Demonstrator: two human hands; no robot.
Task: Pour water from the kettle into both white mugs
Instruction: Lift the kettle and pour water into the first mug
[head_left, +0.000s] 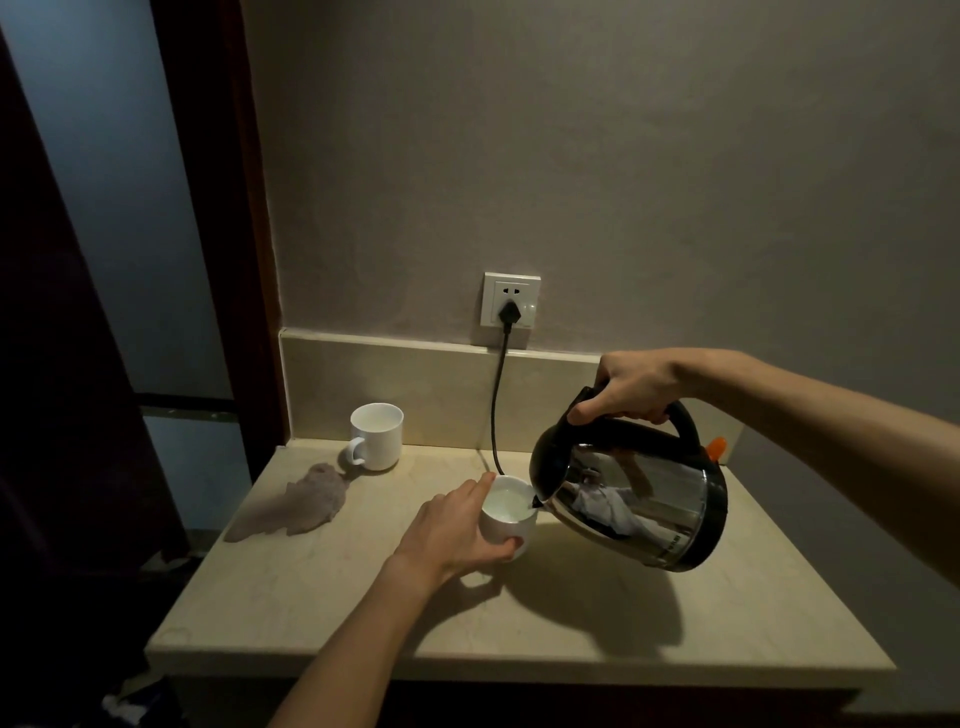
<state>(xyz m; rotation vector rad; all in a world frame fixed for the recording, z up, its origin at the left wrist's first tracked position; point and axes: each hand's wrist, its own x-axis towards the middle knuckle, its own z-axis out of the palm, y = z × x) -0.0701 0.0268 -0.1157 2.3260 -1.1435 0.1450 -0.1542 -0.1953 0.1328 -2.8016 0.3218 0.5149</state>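
A steel kettle (636, 499) with a black handle and spout is tilted to the left above the counter. My right hand (631, 389) grips its handle from above. The spout hangs over the rim of a white mug (511, 514) in the middle of the counter, and water stands inside that mug. My left hand (452, 530) is wrapped around this mug's left side. A second white mug (376, 436) stands upright at the back left near the wall, apart from both hands; its handle points left.
A crumpled grey cloth (296, 506) lies on the beige counter (571, 623) at the left. A black cord (497, 405) runs from a wall socket (511, 300) down behind the held mug. The counter ends at the left and front edges.
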